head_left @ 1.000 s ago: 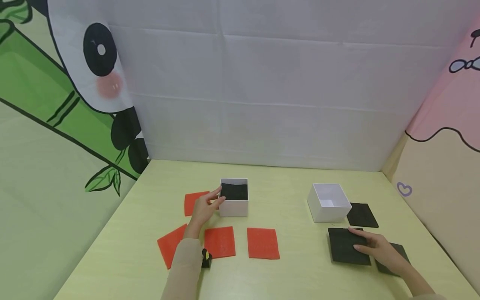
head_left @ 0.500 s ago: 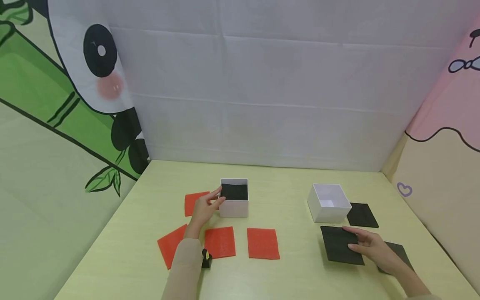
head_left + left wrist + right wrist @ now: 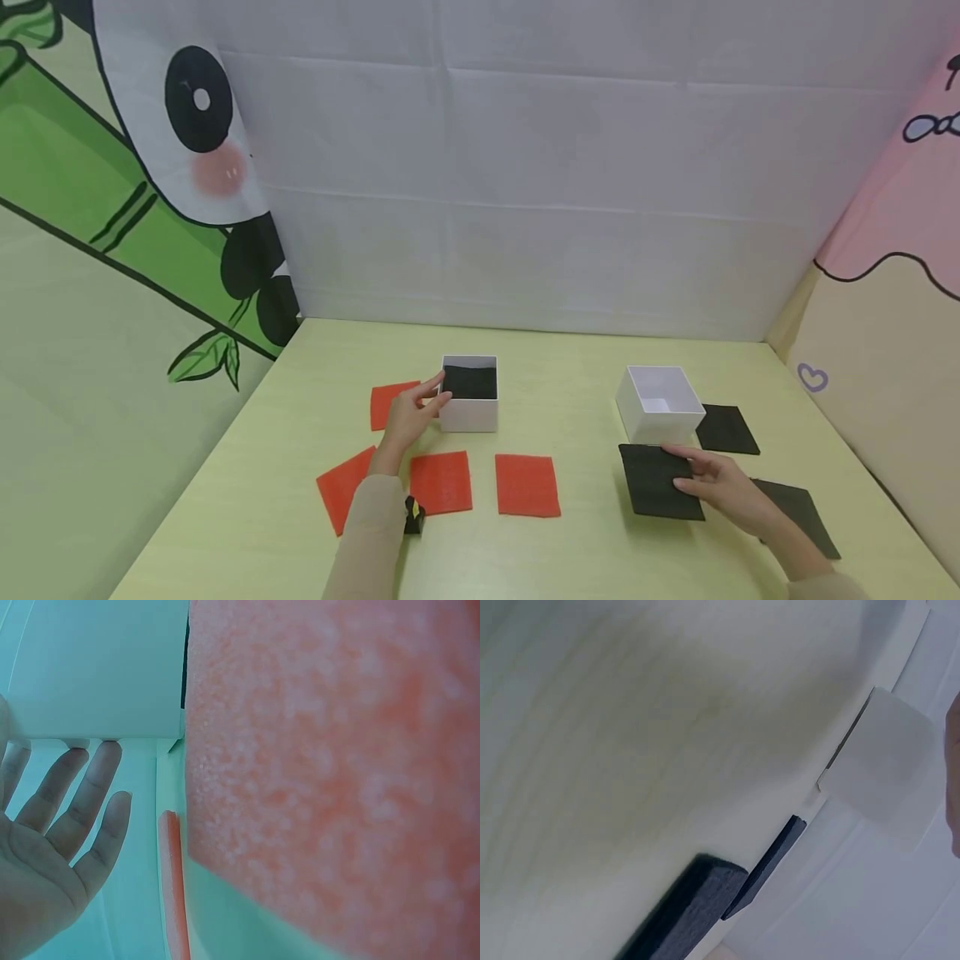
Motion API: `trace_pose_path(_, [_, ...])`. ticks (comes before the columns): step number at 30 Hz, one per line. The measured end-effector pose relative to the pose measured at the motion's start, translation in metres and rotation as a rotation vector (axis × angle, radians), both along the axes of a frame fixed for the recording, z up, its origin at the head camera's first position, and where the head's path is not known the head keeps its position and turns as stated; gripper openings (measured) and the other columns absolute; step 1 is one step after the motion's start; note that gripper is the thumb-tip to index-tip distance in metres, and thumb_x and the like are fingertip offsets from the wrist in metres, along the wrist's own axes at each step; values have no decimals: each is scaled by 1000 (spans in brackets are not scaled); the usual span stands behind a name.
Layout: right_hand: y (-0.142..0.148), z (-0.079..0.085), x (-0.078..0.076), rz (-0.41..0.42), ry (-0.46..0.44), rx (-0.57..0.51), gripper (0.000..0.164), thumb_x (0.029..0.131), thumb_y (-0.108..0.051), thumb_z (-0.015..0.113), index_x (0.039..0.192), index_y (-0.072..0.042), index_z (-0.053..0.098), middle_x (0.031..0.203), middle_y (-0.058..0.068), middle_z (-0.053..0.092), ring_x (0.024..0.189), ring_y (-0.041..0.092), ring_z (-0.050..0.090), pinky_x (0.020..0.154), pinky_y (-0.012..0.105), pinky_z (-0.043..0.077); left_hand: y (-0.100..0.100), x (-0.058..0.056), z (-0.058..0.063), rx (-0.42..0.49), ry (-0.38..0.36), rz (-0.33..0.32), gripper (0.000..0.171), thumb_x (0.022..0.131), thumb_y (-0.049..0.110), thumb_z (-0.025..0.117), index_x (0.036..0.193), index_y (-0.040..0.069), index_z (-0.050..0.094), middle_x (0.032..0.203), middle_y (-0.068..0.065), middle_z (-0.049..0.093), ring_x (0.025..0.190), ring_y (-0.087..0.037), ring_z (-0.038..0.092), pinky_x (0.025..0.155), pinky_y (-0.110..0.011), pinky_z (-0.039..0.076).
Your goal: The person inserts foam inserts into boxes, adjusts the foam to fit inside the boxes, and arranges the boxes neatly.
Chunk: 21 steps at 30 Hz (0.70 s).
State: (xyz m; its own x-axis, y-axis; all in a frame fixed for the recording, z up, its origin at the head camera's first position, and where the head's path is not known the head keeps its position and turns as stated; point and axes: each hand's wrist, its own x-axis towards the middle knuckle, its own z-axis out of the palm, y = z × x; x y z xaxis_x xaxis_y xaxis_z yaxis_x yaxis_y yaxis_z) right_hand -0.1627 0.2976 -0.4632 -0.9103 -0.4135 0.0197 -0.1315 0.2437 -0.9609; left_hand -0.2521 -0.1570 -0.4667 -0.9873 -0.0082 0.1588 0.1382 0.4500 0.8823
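Observation:
My right hand [image 3: 731,492] pinches a thin black square pad [image 3: 656,483] by its right side, thumb on top. The pad hangs tilted, close over the table, in front of the right white box [image 3: 660,429], whose visible inside is bare. At the left, my left hand [image 3: 408,417] rests its fingertips against the left wall of another white box [image 3: 468,417], fingers loosely extended. Inside that box lies a black pad [image 3: 470,383]. In the left wrist view, the fingertips [image 3: 109,754] meet the box's side [image 3: 97,675]. The right wrist view shows only a sliver of the right hand [image 3: 952,776].
Several red square pads lie around the left box, one of them right of centre [image 3: 527,486]. A black pad [image 3: 727,429] lies beside the right box, another [image 3: 798,517] behind the right wrist. A pale cloth wall [image 3: 540,208] closes the table's far side.
My right hand has carried the black pad leftward and slightly away from me, from over the near-right black pad to before the right box. The left hand has stayed at its box.

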Motion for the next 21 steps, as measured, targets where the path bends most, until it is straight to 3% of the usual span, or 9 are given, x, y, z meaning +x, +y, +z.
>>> trace_pose_path(5, [-9,1,-5,-20,-15,-24,44,83,-4,61,125,-8,52,68,-2,31,55,4,31,45,31,23,0,-1,-1,1,-1,-6,50,83,33,63,129,20,50,119,-16,55,70,-21,62,58,-27,41])
trace_pose_path(12, [-19,2,-12,6,35,-64,42,84,-1,58,125,0,50,69,-2,32,56,3,31,45,31,22,0,-2,-2,5,-2,-10,50,82,33,63,129,20,50,119,-15,55,71,-22,62,58,-27,41])
trace_pose_path(17, [-25,4,-15,19,47,-86,45,85,-1,57,128,6,43,74,-3,35,60,1,35,48,21,31,-1,-2,-3,7,2,-12,52,81,35,63,129,19,51,117,-17,56,69,-23,62,57,-27,40])
trace_pose_path(21, [-31,7,-19,55,41,-142,50,87,1,54,130,13,32,94,-3,48,76,-1,48,61,16,42,-1,-2,-2,-3,1,-6,51,81,35,63,129,20,51,117,-16,56,68,-19,62,57,-26,40])
